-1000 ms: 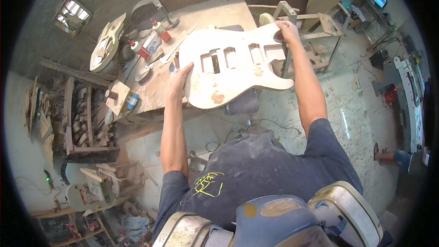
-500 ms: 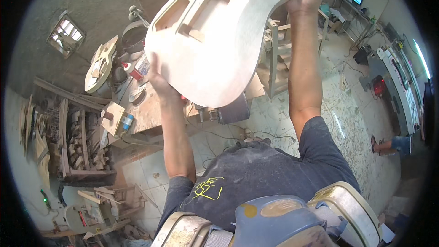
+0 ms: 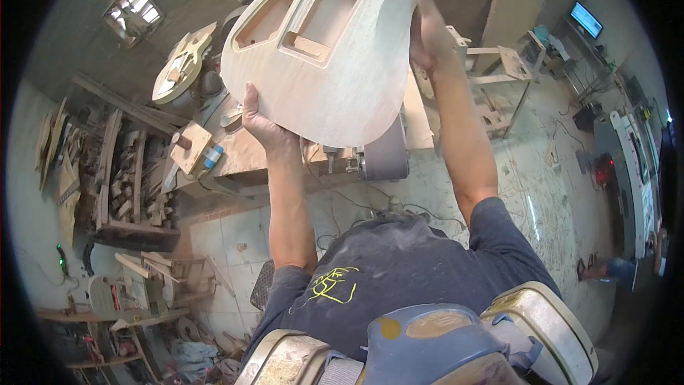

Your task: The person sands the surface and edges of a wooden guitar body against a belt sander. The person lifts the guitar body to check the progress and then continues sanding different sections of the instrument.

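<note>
A pale, unpainted wooden guitar body (image 3: pixel 320 85) is held up in front of me, its flat face with two routed cavities turned toward me. My left hand (image 3: pixel 265 122) grips its rounded lower left edge, thumb on the face and fingers hidden underneath. Along the curved right side, my right hand (image 3: pixel 433 37) supports the body at the waist, thumb stretched up along the edge and the other fingers mostly hidden. The top of the body runs out of view.
Below the body is a workbench (image 3: pixel 246 160) with a belt sander (image 3: pixel 385 157). Another guitar body (image 3: pixel 184 64) stands at the bench's left. Wood offcuts fill a rack (image 3: pixel 139 232) on the left. Cables lie on the tiled floor (image 3: pixel 524 192). Another person's leg (image 3: pixel 613 269) shows at far right.
My right hand has shifted from the body's upper right tip down to its side. The body has tilted, so the glare on its face has faded and the cavities show more clearly.
</note>
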